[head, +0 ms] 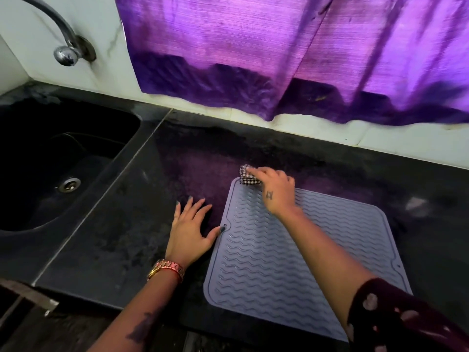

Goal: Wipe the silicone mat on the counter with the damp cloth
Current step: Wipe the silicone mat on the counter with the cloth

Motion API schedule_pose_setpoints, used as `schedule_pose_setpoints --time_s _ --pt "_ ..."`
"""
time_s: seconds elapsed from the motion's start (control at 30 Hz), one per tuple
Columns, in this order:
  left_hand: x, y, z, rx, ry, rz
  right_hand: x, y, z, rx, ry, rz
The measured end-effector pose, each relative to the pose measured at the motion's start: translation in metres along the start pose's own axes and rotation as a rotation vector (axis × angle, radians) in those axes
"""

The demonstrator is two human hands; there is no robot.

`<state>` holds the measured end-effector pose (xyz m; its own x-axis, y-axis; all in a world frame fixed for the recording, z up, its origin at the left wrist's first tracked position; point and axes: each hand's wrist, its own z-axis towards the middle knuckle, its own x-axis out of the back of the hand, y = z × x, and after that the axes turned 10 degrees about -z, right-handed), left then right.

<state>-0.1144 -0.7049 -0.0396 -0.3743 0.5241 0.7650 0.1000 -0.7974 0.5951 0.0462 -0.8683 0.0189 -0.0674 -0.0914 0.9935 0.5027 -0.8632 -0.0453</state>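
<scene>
Silicone mat (291, 255): grey-lilac, square with rounded corners, wavy ribbed face; lies flat on the dark tabletop (114, 237), to the right of the sink, near the front edge.

Damp cloth (247, 175): small checked wad, at the mat's far left corner, partly over the mat's edge and partly on the tabletop beyond.

Right hand (276, 191): fingers curled over the cloth, holding and pressing it down at that far corner; forearm crosses the mat diagonally.

Left hand (190, 229): flat and spread wide on the tabletop just beside the mat's left edge, holding nothing; thumb tip touches the mat's rim, apparently steadying it.

Progress, as judged: wiping is in hand at one corner. No clear wet track shows on the ribs, so how much is already wiped cannot be told; the broad middle and the near and right parts likely remain.

Surroundings: sunken black sink (50, 161) with drain at left; curved tap (63, 47) on the wall above it; purple curtain (291, 59) hanging down to the backsplash behind the mat; gold watch (165, 270) on the left wrist.

Obstructions: nothing stands on the mat. The ribbed face may catch the cloth; the light mat may slide if unsteadied.
</scene>
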Motion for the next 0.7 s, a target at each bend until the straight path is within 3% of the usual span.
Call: schedule_pose_setpoints --time_s 0.23,0.4,0.6,0.7 --pt "-0.001 0.0 0.001 -0.006 -0.006 0.01 -0.007 0.001 0.004 0.088 -0.247 -0.041" --pt "-0.001 -0.001 0.001 -0.008 -0.004 0.016 -0.004 -0.025 -0.026 0.017 -0.086 -0.005" --pt "-0.002 -0.002 0.001 -0.01 -0.029 0.043 -0.007 -0.023 -0.029 0.072 -0.237 0.057" --pt "-0.001 0.0 0.001 -0.006 -0.018 0.022 0.007 -0.031 -0.039 0.011 -0.152 0.074"
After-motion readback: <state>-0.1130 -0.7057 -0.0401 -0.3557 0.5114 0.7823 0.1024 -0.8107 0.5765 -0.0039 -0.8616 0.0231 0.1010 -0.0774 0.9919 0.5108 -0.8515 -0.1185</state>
